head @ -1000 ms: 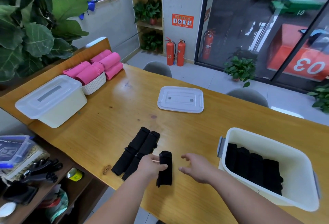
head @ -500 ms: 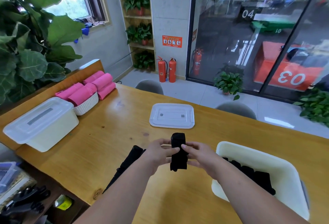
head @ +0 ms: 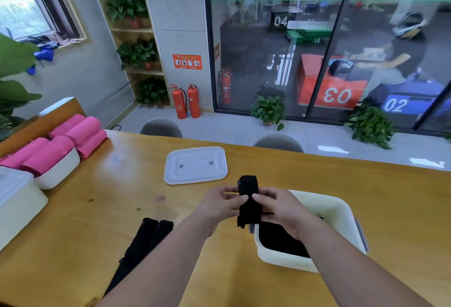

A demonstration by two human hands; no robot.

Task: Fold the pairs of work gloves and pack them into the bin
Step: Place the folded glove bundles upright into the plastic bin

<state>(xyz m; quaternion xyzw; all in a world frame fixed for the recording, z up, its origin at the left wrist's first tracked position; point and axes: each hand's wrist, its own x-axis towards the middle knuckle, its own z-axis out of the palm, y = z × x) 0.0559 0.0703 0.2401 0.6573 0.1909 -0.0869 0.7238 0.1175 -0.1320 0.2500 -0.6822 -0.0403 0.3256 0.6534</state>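
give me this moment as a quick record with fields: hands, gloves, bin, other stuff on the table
left hand: pinches the black glove pair from its left side
right hand: pinches the same pair from the right
glove pair: upright, lifted off the table
bin: white, open, under the right hand
packed gloves: black, inside the bin
waiting gloves: black, side by side on the table, left of the arms
lid: flat, beyond the hands
pink rolls: in and beside a white basket, far left
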